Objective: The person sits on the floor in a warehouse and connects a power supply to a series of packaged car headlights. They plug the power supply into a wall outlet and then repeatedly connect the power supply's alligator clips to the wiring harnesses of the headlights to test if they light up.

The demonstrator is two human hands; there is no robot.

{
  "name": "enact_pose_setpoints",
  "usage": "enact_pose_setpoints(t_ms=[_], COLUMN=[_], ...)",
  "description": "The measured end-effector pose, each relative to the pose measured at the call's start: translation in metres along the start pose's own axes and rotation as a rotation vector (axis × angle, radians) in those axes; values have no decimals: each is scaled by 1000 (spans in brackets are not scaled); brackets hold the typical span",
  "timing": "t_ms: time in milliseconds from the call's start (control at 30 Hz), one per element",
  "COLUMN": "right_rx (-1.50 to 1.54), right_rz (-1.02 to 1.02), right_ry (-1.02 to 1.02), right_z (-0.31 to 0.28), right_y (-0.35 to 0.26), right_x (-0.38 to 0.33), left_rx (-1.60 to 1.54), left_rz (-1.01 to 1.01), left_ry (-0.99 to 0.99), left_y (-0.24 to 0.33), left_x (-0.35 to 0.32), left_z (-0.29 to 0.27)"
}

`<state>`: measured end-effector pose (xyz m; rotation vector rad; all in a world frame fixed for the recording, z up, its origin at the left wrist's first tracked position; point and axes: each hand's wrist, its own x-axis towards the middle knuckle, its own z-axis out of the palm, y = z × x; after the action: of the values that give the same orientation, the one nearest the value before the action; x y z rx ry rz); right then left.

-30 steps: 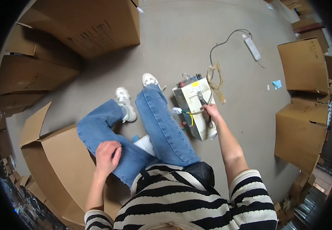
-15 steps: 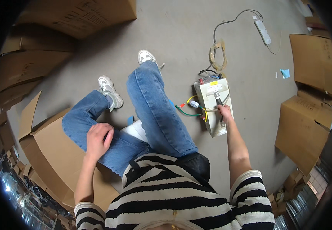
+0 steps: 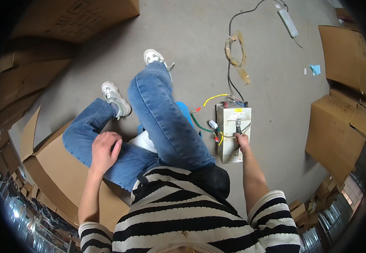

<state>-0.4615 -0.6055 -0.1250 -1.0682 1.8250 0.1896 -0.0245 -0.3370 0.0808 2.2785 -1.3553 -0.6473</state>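
Note:
My right hand (image 3: 242, 141) is closed round the black carry handle (image 3: 238, 134) on top of a cream-coloured electrical box (image 3: 245, 114). The box stands on the floor to the right of my legs, with red and black terminals at its far end. Yellow, green and whitish wires (image 3: 213, 98) run from it, with red connectors and a white plug (image 3: 213, 124) beside its left side. My left hand (image 3: 105, 147) lies on my left thigh, thumb apart from the fingers, holding nothing.
A dark cable (image 3: 230, 69) leads from the box, past a ring of brown tape (image 3: 233, 52), toward a white power strip (image 3: 288, 23). Cardboard boxes stand at right (image 3: 337, 130) and left (image 3: 39, 76). An opened carton (image 3: 56, 168) lies by my left leg. A blue scrap (image 3: 315, 69) lies on the floor.
My right hand has drawn the box nearer to me by its handle, and the box has turned a little. More cable now shows between it and the tape ring. My left hand stays on my thigh.

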Motion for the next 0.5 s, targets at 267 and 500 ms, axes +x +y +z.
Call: enact_pose_setpoints(t_ms=[267,500], right_rx=[-13,-157], right_rz=[-1,-123], right_ry=[-9,-49], right_z=[48,88], right_y=[14,-64], right_x=[9,41], left_rx=[-2,-3], left_rz=[-87,-156], left_ry=[-78,-88], left_y=[1,-5], left_x=[-8,-24], left_z=[2,11])
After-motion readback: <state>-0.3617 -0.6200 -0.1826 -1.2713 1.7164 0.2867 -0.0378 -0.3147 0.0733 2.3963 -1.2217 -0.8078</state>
